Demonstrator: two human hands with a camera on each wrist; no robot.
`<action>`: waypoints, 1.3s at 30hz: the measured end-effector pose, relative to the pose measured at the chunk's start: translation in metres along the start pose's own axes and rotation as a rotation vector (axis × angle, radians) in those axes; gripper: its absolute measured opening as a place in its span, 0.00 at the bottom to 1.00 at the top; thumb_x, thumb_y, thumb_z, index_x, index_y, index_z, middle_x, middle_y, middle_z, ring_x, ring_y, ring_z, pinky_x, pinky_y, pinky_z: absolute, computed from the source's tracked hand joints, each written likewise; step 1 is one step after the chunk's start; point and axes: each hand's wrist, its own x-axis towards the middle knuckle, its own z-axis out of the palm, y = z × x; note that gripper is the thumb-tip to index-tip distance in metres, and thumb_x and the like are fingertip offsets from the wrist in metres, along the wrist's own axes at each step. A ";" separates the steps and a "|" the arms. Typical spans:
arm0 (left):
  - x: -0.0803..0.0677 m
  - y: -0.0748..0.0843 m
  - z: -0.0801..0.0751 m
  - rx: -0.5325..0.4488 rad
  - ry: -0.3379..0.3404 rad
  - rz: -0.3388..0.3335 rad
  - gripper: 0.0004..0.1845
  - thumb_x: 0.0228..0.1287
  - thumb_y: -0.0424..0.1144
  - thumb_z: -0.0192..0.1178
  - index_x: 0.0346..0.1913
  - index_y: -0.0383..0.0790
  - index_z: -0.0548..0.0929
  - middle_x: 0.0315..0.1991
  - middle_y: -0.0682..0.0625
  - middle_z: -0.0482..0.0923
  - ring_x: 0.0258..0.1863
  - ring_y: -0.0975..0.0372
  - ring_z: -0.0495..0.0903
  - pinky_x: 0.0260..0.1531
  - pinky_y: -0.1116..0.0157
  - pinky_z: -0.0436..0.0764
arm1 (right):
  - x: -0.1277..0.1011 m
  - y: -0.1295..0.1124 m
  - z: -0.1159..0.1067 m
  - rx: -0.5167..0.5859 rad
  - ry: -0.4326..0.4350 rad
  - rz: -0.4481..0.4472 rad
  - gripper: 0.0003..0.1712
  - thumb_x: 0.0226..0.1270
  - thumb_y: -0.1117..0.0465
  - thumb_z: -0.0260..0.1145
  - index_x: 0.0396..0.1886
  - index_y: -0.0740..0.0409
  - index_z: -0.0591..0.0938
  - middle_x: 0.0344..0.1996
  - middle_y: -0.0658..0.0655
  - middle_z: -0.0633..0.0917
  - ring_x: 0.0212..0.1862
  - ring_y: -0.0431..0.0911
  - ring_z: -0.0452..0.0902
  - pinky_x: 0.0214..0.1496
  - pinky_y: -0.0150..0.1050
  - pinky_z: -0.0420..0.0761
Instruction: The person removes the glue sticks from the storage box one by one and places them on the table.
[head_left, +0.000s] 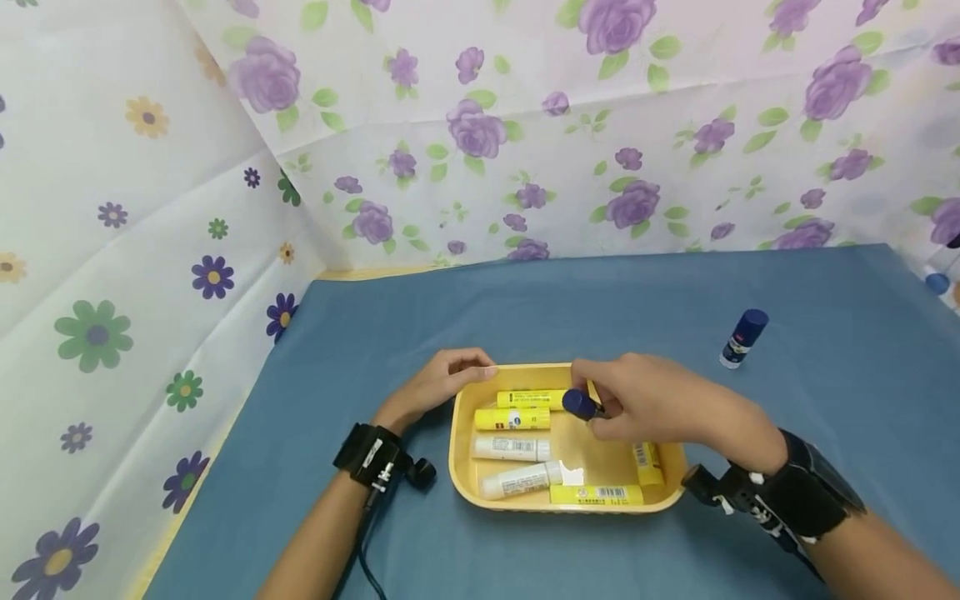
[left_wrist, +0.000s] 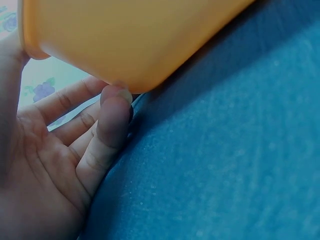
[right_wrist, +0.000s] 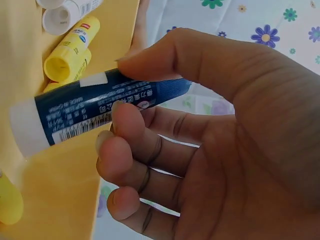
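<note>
Yellow tray (head_left: 459, 433) sits on the blue table cover (head_left: 525, 308), near the front edge, between the two hands.

Right hand (head_left: 645, 400) is over the tray's far right part, thumb and fingers pinched round a dark blue glue stick (head_left: 579, 404). Right wrist view shows it plainly — thumb on top, index finger beneath, the blue tube (right_wrist: 100, 107) lying roughly level with its white end (right_wrist: 22, 127) pointing away from the palm, above the tray floor. Whether the stick touches the tray, cannot tell.

Left hand (head_left: 442, 383) rests at the tray's far left corner, fingers curled over the rim. In the left wrist view the fingers (left_wrist: 107, 127) lie against the tray's underside wall (left_wrist: 130, 40), palm open toward the cloth.

Inside the tray: two yellow sticks (head_left: 513, 419) side by side at the back, two white sticks (head_left: 512, 448) below them, one yellow stick (head_left: 596, 494) along the near wall, another (head_left: 648, 465) partly hidden under the right hand.

Well apart from the tray, to the right and farther back — a second blue glue stick (head_left: 742, 337) on the cloth, tilted.

Floral sheets (head_left: 525, 125) hang behind and to the left.
</note>
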 end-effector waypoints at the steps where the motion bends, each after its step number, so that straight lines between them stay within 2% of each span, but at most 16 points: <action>1: 0.001 0.001 0.000 0.004 0.000 -0.003 0.14 0.76 0.50 0.57 0.50 0.45 0.86 0.44 0.47 0.84 0.44 0.53 0.81 0.50 0.57 0.77 | -0.001 0.000 -0.002 -0.008 0.008 0.002 0.14 0.65 0.59 0.69 0.47 0.45 0.76 0.18 0.43 0.70 0.19 0.36 0.62 0.26 0.34 0.64; 8: 0.003 0.002 0.000 -0.002 -0.001 -0.004 0.15 0.77 0.47 0.57 0.50 0.41 0.86 0.45 0.45 0.84 0.44 0.52 0.81 0.50 0.57 0.76 | -0.011 -0.005 -0.018 -0.048 0.081 0.039 0.12 0.67 0.57 0.69 0.47 0.46 0.76 0.22 0.44 0.74 0.22 0.38 0.68 0.27 0.35 0.69; 15: 0.005 0.004 -0.004 0.014 0.001 -0.011 0.16 0.76 0.51 0.57 0.50 0.44 0.86 0.45 0.47 0.84 0.45 0.54 0.82 0.50 0.58 0.77 | -0.022 -0.008 -0.036 -0.088 0.145 0.097 0.17 0.67 0.54 0.72 0.51 0.49 0.76 0.25 0.44 0.77 0.26 0.40 0.72 0.30 0.38 0.75; 22: 0.004 0.003 -0.004 0.033 0.020 -0.041 0.16 0.74 0.53 0.58 0.49 0.46 0.87 0.45 0.48 0.84 0.46 0.54 0.80 0.50 0.58 0.75 | -0.036 -0.008 -0.048 -0.110 0.166 0.136 0.20 0.67 0.55 0.72 0.53 0.51 0.74 0.26 0.45 0.78 0.27 0.40 0.74 0.30 0.38 0.76; 39: 0.004 0.003 -0.004 0.033 0.016 -0.037 0.15 0.74 0.53 0.58 0.49 0.47 0.86 0.47 0.49 0.84 0.48 0.55 0.80 0.53 0.56 0.76 | -0.053 0.006 -0.062 -0.139 0.195 0.194 0.20 0.67 0.54 0.72 0.53 0.50 0.74 0.29 0.46 0.81 0.32 0.40 0.76 0.32 0.39 0.77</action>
